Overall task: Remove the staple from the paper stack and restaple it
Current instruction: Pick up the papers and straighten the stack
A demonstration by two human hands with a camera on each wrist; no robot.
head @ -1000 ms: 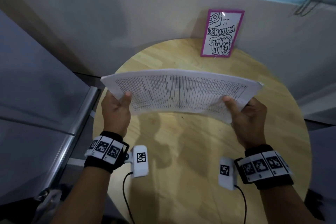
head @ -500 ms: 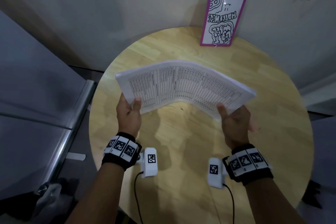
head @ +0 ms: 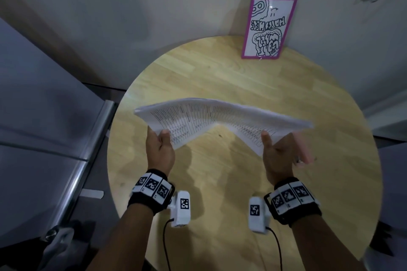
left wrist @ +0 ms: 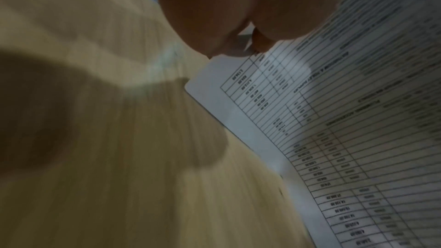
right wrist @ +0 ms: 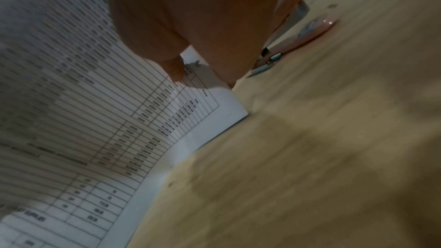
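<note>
Stack [head: 220,114] held arched above the table [head: 242,77], left hand [head: 159,149] pinching one near corner, right hand [head: 278,157] the other plus a pink stapler [head: 305,149]; crowded right grip risks dropping stapler or fanning loose sheets.

OBSTACLE: framed picture [head: 269,27] at table [head: 220,77] 1 o'clock, leaning on wall | paper stack [head: 220,114] spans centre, held above tabletop | FREE: bare wood at 12, 3, 6, 9 o'clock
</note>
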